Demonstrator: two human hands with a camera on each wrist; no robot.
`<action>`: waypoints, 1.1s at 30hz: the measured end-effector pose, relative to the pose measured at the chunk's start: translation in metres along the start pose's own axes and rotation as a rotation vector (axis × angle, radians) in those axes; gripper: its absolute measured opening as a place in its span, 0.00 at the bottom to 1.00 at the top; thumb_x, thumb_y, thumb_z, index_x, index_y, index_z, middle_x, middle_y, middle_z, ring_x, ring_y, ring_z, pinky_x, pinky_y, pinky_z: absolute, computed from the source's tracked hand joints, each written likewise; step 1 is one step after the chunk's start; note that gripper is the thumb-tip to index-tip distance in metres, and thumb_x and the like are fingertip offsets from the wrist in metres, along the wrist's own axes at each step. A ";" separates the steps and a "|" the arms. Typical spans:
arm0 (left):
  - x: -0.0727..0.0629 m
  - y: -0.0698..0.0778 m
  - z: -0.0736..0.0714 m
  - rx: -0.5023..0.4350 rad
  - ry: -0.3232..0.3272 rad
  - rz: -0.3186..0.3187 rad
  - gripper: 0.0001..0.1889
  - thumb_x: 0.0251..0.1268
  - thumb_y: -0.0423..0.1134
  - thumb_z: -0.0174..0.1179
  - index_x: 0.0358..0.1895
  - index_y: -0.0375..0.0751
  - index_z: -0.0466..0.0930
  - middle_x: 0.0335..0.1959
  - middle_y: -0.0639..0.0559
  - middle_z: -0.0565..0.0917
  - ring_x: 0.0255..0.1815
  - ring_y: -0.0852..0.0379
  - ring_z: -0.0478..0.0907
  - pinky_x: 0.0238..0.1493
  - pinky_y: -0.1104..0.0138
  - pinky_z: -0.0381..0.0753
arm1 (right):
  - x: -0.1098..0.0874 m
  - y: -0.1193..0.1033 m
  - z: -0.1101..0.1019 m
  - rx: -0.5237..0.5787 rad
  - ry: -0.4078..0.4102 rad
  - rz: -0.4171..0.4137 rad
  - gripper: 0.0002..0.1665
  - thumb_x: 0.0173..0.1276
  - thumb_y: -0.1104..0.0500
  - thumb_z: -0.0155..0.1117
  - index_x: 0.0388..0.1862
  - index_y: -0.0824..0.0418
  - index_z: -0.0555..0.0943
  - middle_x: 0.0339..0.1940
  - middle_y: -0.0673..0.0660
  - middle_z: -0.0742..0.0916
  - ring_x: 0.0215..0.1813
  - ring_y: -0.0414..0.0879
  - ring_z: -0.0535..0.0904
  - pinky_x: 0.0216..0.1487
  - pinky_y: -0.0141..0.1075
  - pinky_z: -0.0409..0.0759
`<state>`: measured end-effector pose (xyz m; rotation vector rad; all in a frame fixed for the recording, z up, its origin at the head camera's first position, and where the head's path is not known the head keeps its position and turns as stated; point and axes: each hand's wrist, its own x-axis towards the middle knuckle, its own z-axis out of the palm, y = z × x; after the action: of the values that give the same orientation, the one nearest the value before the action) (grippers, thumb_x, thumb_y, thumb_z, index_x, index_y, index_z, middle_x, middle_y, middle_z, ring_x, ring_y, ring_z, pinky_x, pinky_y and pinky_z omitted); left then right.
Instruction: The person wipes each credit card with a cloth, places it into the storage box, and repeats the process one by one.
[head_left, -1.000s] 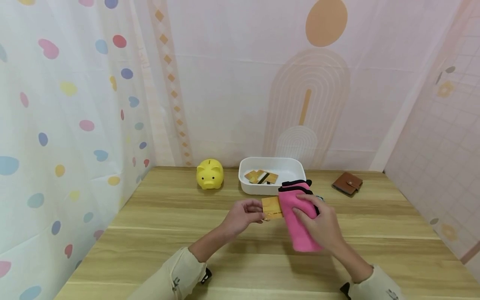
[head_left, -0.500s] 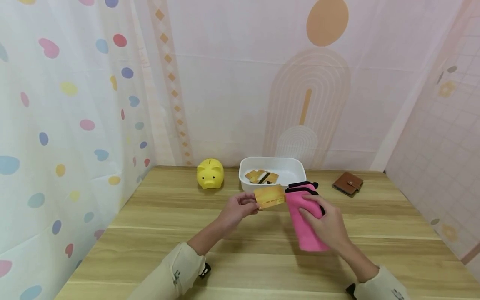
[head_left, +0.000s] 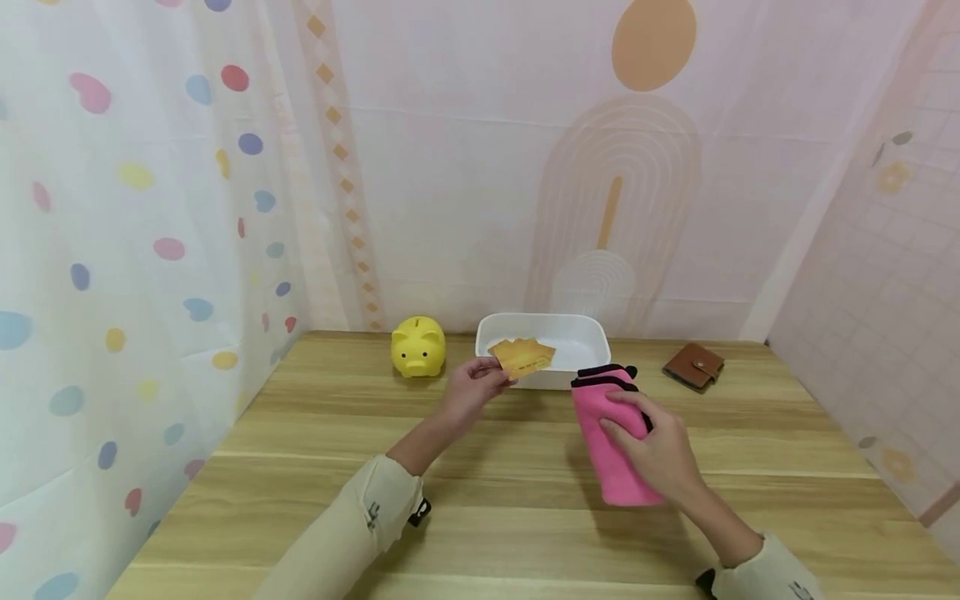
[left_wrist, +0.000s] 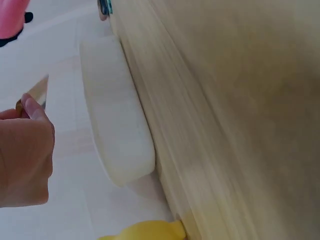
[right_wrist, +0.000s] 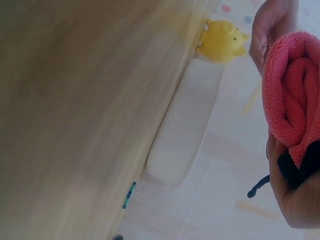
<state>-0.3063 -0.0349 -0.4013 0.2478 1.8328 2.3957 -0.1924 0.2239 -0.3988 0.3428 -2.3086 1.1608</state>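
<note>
In the head view my left hand (head_left: 467,392) pinches a golden bank card (head_left: 525,362) by its left edge, above the front rim of a white plastic tray (head_left: 581,329). More golden cards lie in the tray, mostly hidden behind the held one. The left wrist view shows this card (left_wrist: 39,92) nearly edge-on between thumb and fingers. To the right, my right hand (head_left: 656,446) grips a folded pink towel (head_left: 607,442) with black edging, upright over the table. Its thick plush folds (right_wrist: 282,100) show in the right wrist view.
A yellow piggy bank (head_left: 418,348) stands left of the tray. At the back right lies a brown wallet (head_left: 693,367) with a snap strap. A small teal-and-dark item (right_wrist: 129,195) sits on the wooden table (head_left: 465,533), right of the tray. Patterned curtains hang behind.
The card has come out from beside the towel and moved left and forward to the tray with my left hand. The towel has shifted slightly right in my right hand.
</note>
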 end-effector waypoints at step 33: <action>-0.004 0.002 -0.011 0.195 -0.094 -0.073 0.19 0.67 0.31 0.63 0.59 0.30 0.76 0.53 0.41 0.82 0.44 0.57 0.82 0.59 0.47 0.77 | 0.002 0.002 0.002 0.027 -0.105 0.043 0.21 0.60 0.59 0.76 0.53 0.53 0.83 0.48 0.57 0.88 0.24 0.39 0.75 0.21 0.33 0.76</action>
<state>-0.3042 -0.0467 -0.4029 0.3001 1.9958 2.1221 -0.1951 0.2233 -0.3999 0.3741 -2.4033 1.2229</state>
